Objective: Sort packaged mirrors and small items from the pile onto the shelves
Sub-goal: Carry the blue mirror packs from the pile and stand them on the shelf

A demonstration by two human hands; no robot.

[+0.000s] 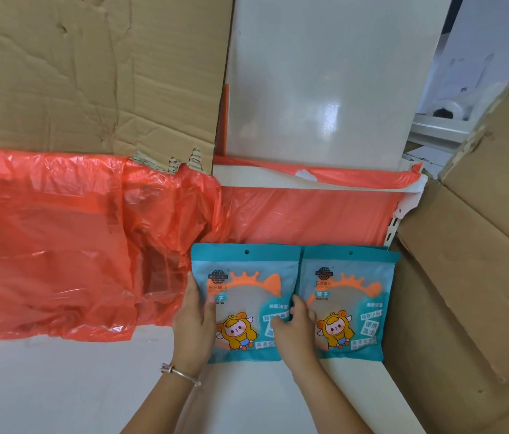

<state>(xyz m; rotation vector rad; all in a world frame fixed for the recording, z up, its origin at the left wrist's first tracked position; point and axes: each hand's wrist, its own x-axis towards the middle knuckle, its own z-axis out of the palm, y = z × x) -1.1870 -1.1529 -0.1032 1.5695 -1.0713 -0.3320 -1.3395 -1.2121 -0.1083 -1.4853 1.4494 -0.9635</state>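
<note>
On the far left of the shelf (59, 386), a crumpled orange plastic sheet (59, 245) is lying across the back, draping down from under a creased piece of cardboard (90, 73) that is leaning above it.

Moving right, the left hand (193, 324), wearing a silver bracelet (178, 372), is gripping the left edge of the left mirror packet (247, 296), thumb on the front and fingers tucked behind. That teal packet is standing upright on the shelf, leaning back against the orange plastic.

The right hand (294, 327) is pinching the same packet's right edge, just at the seam where it is meeting its neighbour.

The right mirror packet (350, 308), an identical one, is standing touching the first, with no hand holding it. A sliver of teal is peeking out behind its upper right corner, possibly another packet, though I cannot tell for sure. Beside it, a big cardboard box (466, 277) is crowding the right end of the shelf.

As for progress, the sorting appears to be only getting started: one packet is sitting in place and a second is seemingly being squared up next to it. The pile is not showing here, so how much is remaining cannot be judged, and no small items are appearing on this shelf yet.
</note>
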